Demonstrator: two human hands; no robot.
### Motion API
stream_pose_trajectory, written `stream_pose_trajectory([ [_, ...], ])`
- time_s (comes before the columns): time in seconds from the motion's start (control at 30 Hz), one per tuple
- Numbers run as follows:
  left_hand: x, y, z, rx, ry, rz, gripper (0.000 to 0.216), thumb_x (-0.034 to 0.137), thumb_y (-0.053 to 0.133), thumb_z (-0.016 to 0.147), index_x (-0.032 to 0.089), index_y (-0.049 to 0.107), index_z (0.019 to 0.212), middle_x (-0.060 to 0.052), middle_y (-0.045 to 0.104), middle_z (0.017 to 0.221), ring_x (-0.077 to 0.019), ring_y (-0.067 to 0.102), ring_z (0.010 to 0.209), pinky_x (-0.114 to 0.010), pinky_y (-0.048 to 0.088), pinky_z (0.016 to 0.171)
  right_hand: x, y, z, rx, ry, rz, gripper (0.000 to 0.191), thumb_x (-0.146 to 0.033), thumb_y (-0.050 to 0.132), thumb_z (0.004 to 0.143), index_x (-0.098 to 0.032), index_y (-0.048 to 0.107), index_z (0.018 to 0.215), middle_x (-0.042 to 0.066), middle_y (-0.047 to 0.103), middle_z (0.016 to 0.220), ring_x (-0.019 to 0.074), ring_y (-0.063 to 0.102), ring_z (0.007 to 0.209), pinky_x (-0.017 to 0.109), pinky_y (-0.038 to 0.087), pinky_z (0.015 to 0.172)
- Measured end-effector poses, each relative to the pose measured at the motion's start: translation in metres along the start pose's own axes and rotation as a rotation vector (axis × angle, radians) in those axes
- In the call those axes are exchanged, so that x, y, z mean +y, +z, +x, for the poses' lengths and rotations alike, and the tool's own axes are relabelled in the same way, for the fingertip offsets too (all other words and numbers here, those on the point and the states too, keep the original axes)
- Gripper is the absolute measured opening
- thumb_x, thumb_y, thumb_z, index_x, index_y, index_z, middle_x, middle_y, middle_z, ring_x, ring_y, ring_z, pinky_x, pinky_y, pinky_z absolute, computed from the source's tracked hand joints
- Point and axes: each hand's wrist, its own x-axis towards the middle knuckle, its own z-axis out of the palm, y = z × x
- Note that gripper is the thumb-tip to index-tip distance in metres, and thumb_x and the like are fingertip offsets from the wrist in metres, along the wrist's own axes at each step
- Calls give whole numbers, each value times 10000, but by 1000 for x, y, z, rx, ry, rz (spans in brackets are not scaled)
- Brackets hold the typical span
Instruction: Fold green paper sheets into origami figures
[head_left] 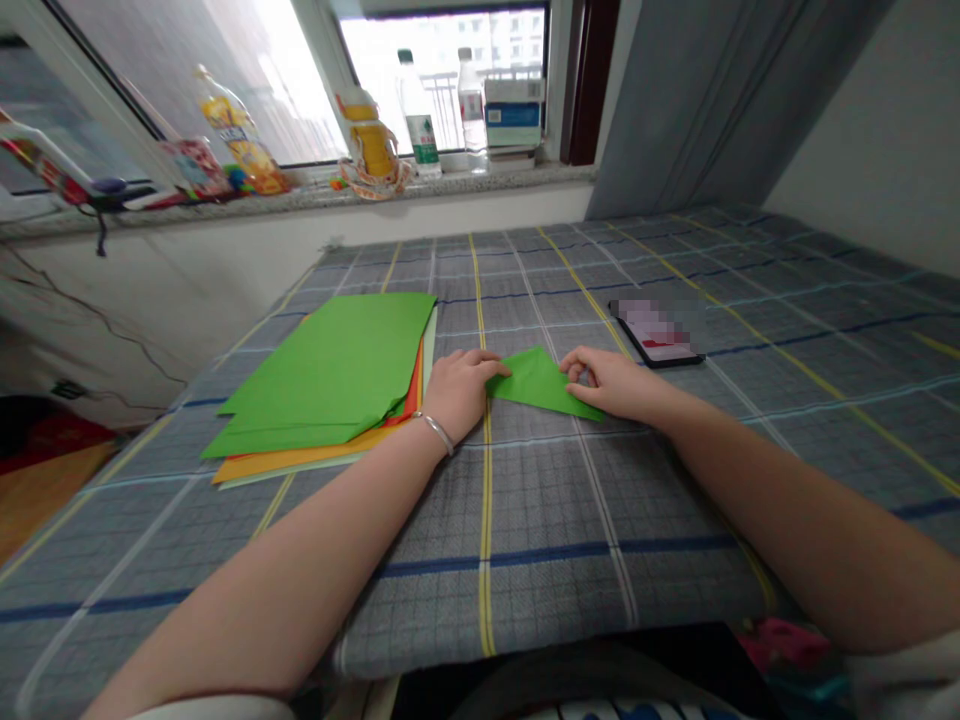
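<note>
Windowsill (pixel 315 195) up front is pretty crowded: two clear water bottles (pixel 442 110), two yellow bottles (pixel 371 135), and one boxed carton (pixel 514 112) sitting on a small stack. Down on the gray plaid bedspread (pixel 525 560) there's one green paper triangle (pixel 540 385), folded, lying between my two hands. Left hand (pixel 459 392), with one metal bangle (pixel 436 432) on the wrist, is loosely curled with its fingers (pixel 491 370) on the triangle's left corner. Right hand (pixel 611 385) is curled too, fingertips (pixel 571 368) at the top edge, though I can't tell if that's an actual pinch. Just left of my left hand sits one stack of colored paper (pixel 322 375), green on top, with orange showing underneath. One phone (pixel 658 333), its screen pixelated, lies just past my right hand.
</note>
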Motion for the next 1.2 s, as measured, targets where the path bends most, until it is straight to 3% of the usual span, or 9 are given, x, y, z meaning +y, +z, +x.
stream_pose_trajectory([
  [0.23,1,1,2,0,72,46,349,129,505,882,311,722,1086,-31,521,1412,-258,557,1122,-469,447,941,-1,4,4,0,198,151,209,-191,643,802,-201,559,993,20,662,828,150,602,699,267,428,615],
  [0.4,3,2,1,-150,259,-21,364,329,526,937,256,606,1285,-66,550,1392,-264,519,1201,-479,400,1029,-4,3,2,-5,213,139,182,-186,648,798,-205,552,951,16,661,805,150,607,697,265,428,614],
  [0.47,4,2,1,-190,325,-18,431,403,551,925,265,559,1333,-63,529,1418,-285,480,1262,-540,331,1084,-5,2,2,-9,207,133,168,-190,641,801,-208,551,941,15,661,803,151,607,698,265,430,616],
  [0.57,6,0,1,-202,385,46,385,363,511,956,331,543,1337,-25,538,1415,-290,462,1298,-618,260,1103,-5,1,2,-20,192,133,149,-184,631,798,-208,551,922,13,661,794,149,605,694,262,431,618],
  [0.73,14,-6,1,-109,480,145,336,244,466,981,328,600,1277,-12,544,1411,-236,500,1275,-476,389,1059,-4,2,0,-79,124,191,118,-203,609,800,-207,570,911,0,657,745,140,602,636,255,432,584],
  [0.83,18,-7,1,-43,444,214,309,244,507,963,334,635,1230,-21,545,1402,-248,509,1256,-453,425,1026,-6,2,-2,-111,90,193,124,-247,590,824,-194,631,928,0,658,697,138,595,597,259,428,569],
  [0.97,18,-3,0,-102,302,233,342,210,510,954,300,612,1268,-60,638,1234,-219,615,1075,-377,510,895,-14,-2,-5,-99,40,102,188,-270,589,830,-186,720,936,22,688,722,149,608,652,260,424,595],
  [1.1,20,-1,-1,-88,139,229,325,256,509,954,261,613,1262,-80,640,1220,-233,654,1005,-406,535,860,-19,-5,-6,-107,-42,32,216,-255,592,822,-195,750,958,21,707,770,144,600,663,256,418,607],
  [1.2,20,0,-2,-94,125,169,329,246,495,956,219,609,1263,-102,630,1228,-224,664,990,-397,551,857,-20,-5,-7,-112,-70,-3,221,-235,620,797,-208,750,974,14,709,786,142,601,666,250,420,613],
])
